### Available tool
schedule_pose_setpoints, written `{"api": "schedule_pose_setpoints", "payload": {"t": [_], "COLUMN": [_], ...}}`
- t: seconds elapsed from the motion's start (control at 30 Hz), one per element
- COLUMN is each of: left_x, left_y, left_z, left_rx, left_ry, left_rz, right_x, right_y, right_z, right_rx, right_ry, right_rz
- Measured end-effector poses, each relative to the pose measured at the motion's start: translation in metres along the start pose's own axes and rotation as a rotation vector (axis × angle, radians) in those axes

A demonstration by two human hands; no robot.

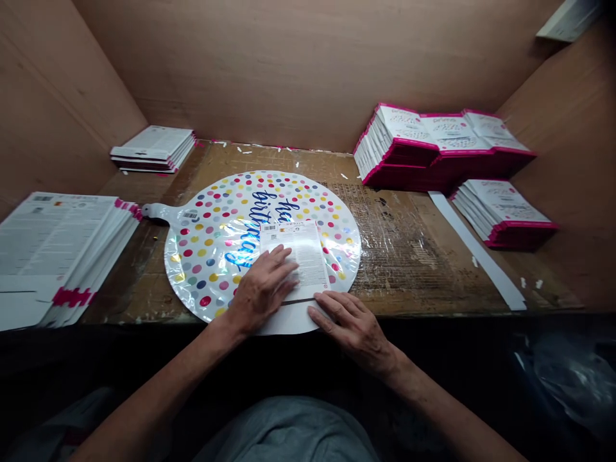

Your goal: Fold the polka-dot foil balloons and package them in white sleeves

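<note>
A round foil balloon, white with multicoloured dots and blue "birthday" lettering, lies flat with its neck to the left. On its near part rests a white printed card with a barcode and small text. A blank white flap extends from the card's near side, past a dark crease line. My left hand lies over the card's left side, fingers apart, partly hiding it. My right hand rests at the flap's right end, fingers stretched along the crease and thumb on the flap. Neither hand grips anything visibly.
Stacks of printed white packs stand at the left, with a smaller stack behind. Pink-edged packs are piled at the back right, more nearer. A white strip lies on the brown cardboard-covered table. Wooden walls enclose it.
</note>
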State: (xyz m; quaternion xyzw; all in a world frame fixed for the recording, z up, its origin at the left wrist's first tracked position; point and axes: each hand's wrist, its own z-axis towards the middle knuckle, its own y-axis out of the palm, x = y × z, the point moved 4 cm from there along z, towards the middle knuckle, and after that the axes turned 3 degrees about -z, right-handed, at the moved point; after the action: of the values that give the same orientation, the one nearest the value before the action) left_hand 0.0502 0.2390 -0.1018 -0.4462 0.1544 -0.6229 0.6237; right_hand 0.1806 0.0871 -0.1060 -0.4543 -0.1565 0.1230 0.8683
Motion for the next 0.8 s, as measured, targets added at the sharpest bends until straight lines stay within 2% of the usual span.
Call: {"api": "schedule_pose_setpoints", "payload": {"t": [0.03, 0.1, 0.17, 0.23, 0.33, 0.4, 0.47, 0.53, 0.63, 0.7, 0.8], "left_x": [0.004, 0.013, 0.018, 0.022, 0.024, 0.024, 0.021, 0.016, 0.012, 0.014, 0.023], "left_y": [-0.006, -0.013, -0.017, -0.018, -0.016, -0.012, -0.007, -0.003, 0.002, 0.003, -0.004], "left_z": [-0.009, -0.028, -0.044, -0.053, -0.052, -0.043, -0.033, -0.027, -0.028, -0.031, -0.035], "left_rx": [0.021, -0.023, -0.098, -0.12, -0.101, -0.08, -0.052, -0.004, 0.076, 0.119, 0.201], "left_ry": [0.031, 0.08, 0.082, 0.059, -0.035, -0.151, -0.288, -0.409, -0.504, -0.522, -0.629], "left_rz": [-0.026, -0.06, -0.061, -0.062, -0.063, -0.022, 0.081, 0.217, 0.315, 0.248, -0.04], "right_x": [0.0, 0.001, 0.002, 0.003, 0.007, 0.011, 0.015, 0.015, 0.009, 0.008, 0.012], "right_y": [0.004, 0.007, 0.008, 0.008, 0.009, 0.014, 0.017, 0.018, 0.013, 0.006, -0.007], "right_z": [0.002, 0.001, -0.001, 0.001, 0.012, 0.022, 0.027, 0.027, 0.011, -0.002, -0.009], "right_rx": [0.007, 0.027, 0.053, 0.079, 0.057, -0.008, -0.041, -0.048, -0.031, 0.023, 0.148], "right_ry": [-0.004, -0.01, -0.021, -0.011, 0.134, 0.296, 0.422, 0.385, 0.134, 0.062, 0.138], "right_rz": [-0.003, -0.001, 0.024, 0.074, 0.214, 0.29, 0.269, 0.171, 0.057, 0.065, 0.14]}}
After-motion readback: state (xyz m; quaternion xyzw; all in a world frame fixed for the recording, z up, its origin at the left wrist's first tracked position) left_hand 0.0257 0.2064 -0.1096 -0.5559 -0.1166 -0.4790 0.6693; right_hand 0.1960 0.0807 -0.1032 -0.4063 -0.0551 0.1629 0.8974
